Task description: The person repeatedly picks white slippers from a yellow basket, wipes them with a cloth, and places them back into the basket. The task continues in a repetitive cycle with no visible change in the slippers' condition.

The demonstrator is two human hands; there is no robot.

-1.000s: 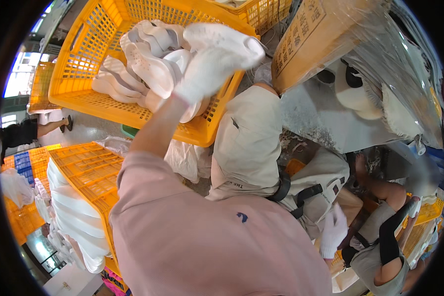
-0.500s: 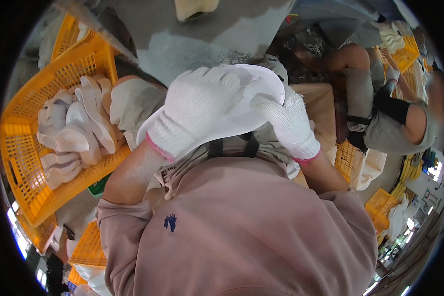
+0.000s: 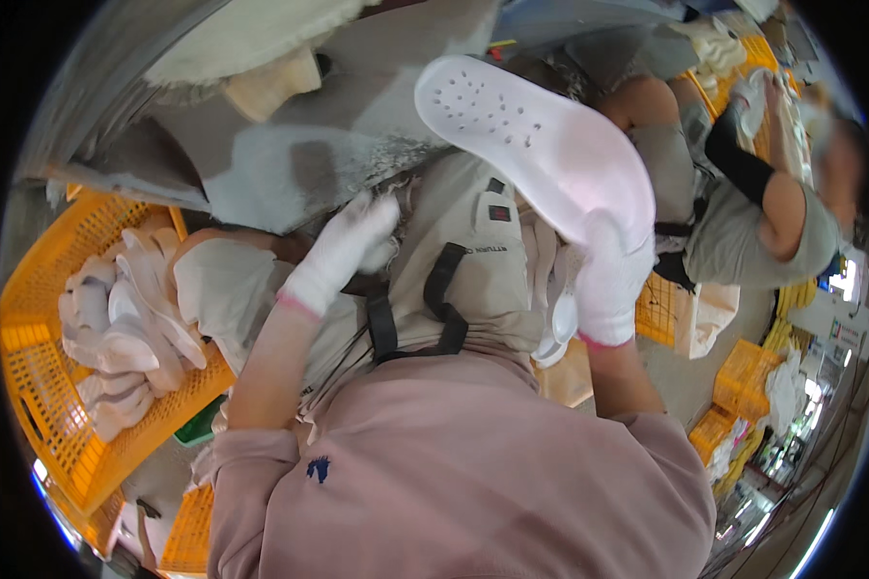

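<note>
A white foam shoe sole is raised at the front right, tilted, with a cluster of small holes at its far left end. My right hand, in a white knitted glove with a pink cuff, grips its near end; the thumb lies on the sole's face. Over my lap, my left hand wears a matching glove and holds nothing. Its fingers are slightly blurred, with the thumb apart from them. More white soles stand beside my right thigh, partly hidden by the right hand.
On the left, a yellow plastic crate holds several white soles. Ahead is a grey metal machine housing with a fuzzy cream wheel above it. A co-worker sits at the right near yellow crates.
My left hand has let go of the sole and moved back left. My right hand has swung the sole up and right, bringing its holed end into view. The view has shifted slightly.
</note>
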